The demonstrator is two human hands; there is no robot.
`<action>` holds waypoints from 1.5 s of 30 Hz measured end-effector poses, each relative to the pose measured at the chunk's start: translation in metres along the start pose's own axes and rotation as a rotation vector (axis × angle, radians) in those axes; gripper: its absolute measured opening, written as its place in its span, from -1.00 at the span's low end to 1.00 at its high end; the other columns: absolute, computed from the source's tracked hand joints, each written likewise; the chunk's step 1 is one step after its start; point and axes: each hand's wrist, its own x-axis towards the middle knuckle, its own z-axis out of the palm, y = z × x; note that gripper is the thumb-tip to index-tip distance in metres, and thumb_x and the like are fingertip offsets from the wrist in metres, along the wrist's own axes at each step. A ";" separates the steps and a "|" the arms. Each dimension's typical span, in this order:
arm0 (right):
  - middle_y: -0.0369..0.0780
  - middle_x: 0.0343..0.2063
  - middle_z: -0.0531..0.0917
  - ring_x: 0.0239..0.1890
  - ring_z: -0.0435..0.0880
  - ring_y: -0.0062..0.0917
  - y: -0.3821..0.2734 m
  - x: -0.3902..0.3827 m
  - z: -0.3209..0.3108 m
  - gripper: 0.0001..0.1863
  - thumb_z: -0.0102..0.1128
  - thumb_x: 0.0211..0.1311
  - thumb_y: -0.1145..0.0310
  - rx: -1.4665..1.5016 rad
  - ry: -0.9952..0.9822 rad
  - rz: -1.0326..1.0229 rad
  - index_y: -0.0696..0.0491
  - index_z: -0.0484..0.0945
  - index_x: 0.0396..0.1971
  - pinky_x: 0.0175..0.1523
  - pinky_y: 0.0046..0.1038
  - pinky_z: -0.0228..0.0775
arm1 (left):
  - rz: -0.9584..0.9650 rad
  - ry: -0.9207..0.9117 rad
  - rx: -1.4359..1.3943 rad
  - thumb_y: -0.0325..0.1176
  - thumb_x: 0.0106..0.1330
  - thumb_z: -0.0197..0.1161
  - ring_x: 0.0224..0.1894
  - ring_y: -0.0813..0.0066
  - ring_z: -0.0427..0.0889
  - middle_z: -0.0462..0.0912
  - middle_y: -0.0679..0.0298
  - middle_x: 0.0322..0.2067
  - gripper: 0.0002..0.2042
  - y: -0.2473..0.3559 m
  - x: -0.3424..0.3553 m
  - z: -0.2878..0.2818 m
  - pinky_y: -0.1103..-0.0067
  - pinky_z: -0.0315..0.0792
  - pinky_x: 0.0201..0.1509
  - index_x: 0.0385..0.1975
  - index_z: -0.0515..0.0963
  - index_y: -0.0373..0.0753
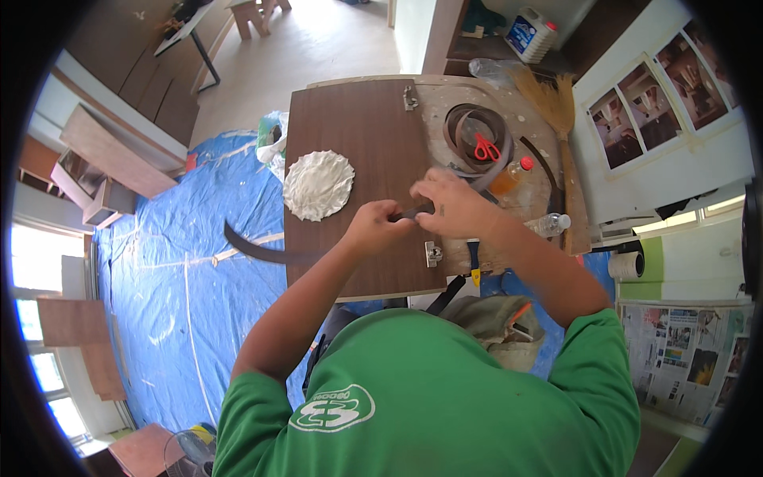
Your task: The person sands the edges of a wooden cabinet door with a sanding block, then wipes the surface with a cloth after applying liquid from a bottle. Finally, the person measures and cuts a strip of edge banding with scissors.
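Above a dark brown wood-grain panel [369, 127], my left hand [372, 228] pinches a dark brown edging strip [258, 251]. Its loose end curves out past my left forearm, beyond the panel's left edge. My right hand [451, 207] is closed around the strip's other end, a few centimetres away, with the fingers slightly blurred. Whether a small tool sits in that hand too, I cannot make out. A crumpled round white cloth [319, 185] lies on the panel, left of my hands. Metal hinges [432, 254] are fixed along the panel's right side.
On the worktable [445, 95] to the right are a coil of edging [455, 127], red-handled scissors [486, 148], an orange-liquid bottle [505, 180], a clear bottle [547, 226], a broom [563, 119] and a blue-yellow-handled tool [474, 262]. A blue tarp [167, 294] covers the floor at left.
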 end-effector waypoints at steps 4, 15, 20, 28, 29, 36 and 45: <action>-0.14 -0.22 0.60 -0.18 0.63 -0.24 -0.014 -0.009 -0.046 -0.68 0.21 0.15 0.52 0.095 0.686 -0.269 0.06 0.58 -0.04 -0.07 -0.31 0.48 | -0.101 0.076 -0.091 -0.18 0.13 0.40 -0.48 0.59 0.47 0.54 0.31 -0.57 -0.71 -0.029 -0.023 -0.015 0.51 0.37 -0.39 -0.45 0.60 -0.32; 0.12 -0.10 0.70 0.03 0.69 -0.04 0.223 0.091 -0.023 -0.67 0.14 0.14 0.40 -0.249 0.100 0.730 0.11 0.72 -0.12 0.11 -0.18 0.55 | -0.201 0.050 -0.308 -0.34 0.22 0.38 -0.51 0.75 0.34 0.44 0.52 -0.59 -0.83 -0.049 -0.046 -0.006 0.62 0.24 -0.45 -0.49 0.55 -0.27; 0.11 -0.05 0.69 0.09 0.67 -0.02 0.262 0.105 0.030 -0.69 0.21 0.14 0.39 -0.310 0.119 0.819 0.17 0.73 -0.14 0.17 -0.16 0.54 | -0.199 0.074 -0.297 -0.41 0.24 0.36 -0.52 0.80 0.32 0.44 0.55 -0.58 -0.85 -0.040 -0.049 -0.006 0.66 0.20 -0.48 -0.50 0.53 -0.25; 0.02 0.03 0.70 0.13 0.69 -0.15 0.255 0.096 0.033 -0.69 0.16 0.29 0.36 -0.197 0.181 0.999 0.07 0.72 -0.03 0.19 -0.16 0.54 | -0.220 0.015 -0.329 -0.37 0.26 0.39 -0.49 0.79 0.33 0.44 0.55 -0.57 -0.84 -0.046 -0.045 -0.003 0.66 0.24 -0.44 -0.47 0.56 -0.25; 0.03 0.03 0.70 0.12 0.69 -0.15 0.254 0.095 0.033 -0.68 0.18 0.29 0.33 -0.188 0.194 1.009 0.07 0.72 -0.03 0.18 -0.16 0.55 | -0.216 0.015 -0.305 -0.35 0.25 0.39 -0.49 0.79 0.34 0.45 0.55 -0.57 -0.84 -0.046 -0.046 -0.004 0.66 0.25 -0.43 -0.47 0.57 -0.25; 0.09 -0.03 0.70 0.10 0.68 -0.07 0.240 0.087 0.014 -0.59 0.32 0.16 0.20 -0.122 0.196 0.967 0.17 0.71 -0.09 0.15 -0.18 0.55 | -0.230 0.004 -0.235 -0.29 0.24 0.39 -0.48 0.77 0.37 0.47 0.52 -0.56 -0.82 -0.055 -0.040 -0.004 0.64 0.30 -0.41 -0.46 0.59 -0.24; -0.13 -0.46 0.76 -0.48 0.74 -0.43 0.165 -0.028 0.012 -0.74 0.23 0.17 0.33 0.397 0.186 0.778 0.20 0.69 -0.25 -0.40 -0.40 0.52 | -0.322 0.007 -0.128 -0.21 0.19 0.40 -0.47 0.70 0.50 0.58 0.41 -0.56 -0.78 -0.061 -0.030 -0.014 0.61 0.40 -0.37 -0.46 0.65 -0.26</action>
